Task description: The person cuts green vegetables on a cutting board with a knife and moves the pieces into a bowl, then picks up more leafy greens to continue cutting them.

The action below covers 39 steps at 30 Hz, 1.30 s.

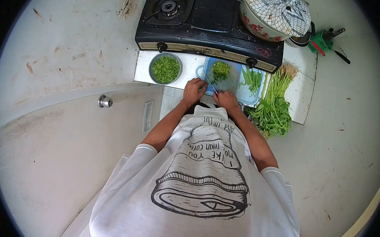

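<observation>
My right hand (226, 100) is closed round the handle of a knife (211, 84), whose thin blade points up and left over the blue cutting board (232, 83). At the board's near left edge is my left hand (194, 91), its fingers curled in beside the blade; a bit of green shows at the fingertips, too small to name. Beyond the knife, a heap of chopped greens (220, 71) lies on the board. To the left stands a grey bowl (151, 68) filled with chopped greens (166, 70).
Cut leaves (251, 80) lie on a light blue tray (245, 98) at the board's right. Farther right is a bunch of leafy stems (277, 98) with roots. Behind stands a black gas stove (210, 23) bearing a cloth-covered pot (263, 26). A green basket (318, 41) holds utensils.
</observation>
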Each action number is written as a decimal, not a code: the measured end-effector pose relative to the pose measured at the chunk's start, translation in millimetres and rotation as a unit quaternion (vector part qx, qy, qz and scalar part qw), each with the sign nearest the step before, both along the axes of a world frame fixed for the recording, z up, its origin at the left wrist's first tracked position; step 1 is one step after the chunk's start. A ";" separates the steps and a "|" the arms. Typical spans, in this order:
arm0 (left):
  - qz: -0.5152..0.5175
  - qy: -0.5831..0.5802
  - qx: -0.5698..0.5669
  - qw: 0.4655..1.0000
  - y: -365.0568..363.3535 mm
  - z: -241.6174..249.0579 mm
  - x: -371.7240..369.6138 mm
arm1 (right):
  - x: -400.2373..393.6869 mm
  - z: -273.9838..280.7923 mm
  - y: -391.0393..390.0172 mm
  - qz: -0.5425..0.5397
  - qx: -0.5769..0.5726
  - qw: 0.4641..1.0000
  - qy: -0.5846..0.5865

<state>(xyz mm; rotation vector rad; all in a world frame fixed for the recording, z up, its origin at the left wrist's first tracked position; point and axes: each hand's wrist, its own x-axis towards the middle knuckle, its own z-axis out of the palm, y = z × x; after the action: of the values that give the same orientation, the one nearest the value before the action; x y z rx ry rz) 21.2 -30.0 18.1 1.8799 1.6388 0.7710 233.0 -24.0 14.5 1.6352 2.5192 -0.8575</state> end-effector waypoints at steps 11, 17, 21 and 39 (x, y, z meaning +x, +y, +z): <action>-0.019 0.015 0.042 0.999 2.4 -8.7 -2.1 | -5.1 3.0 4.8 0.020 -0.036 0.999 0.003; -0.013 0.021 0.020 1.000 1.1 -4.3 -1.6 | -8.6 5.7 4.9 0.010 -0.012 0.999 0.028; -0.012 0.009 0.001 1.000 0.9 0.4 -0.3 | -0.5 3.0 -1.4 0.020 -0.015 0.999 0.026; -0.006 0.013 0.010 1.000 0.8 0.6 0.5 | 0.3 9.5 2.0 0.004 -0.033 0.999 0.004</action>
<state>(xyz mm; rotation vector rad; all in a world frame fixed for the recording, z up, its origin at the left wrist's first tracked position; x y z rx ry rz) 21.7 -29.2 18.7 1.9193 1.6396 0.7650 233.3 -22.0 24.1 1.6044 2.4731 -0.9357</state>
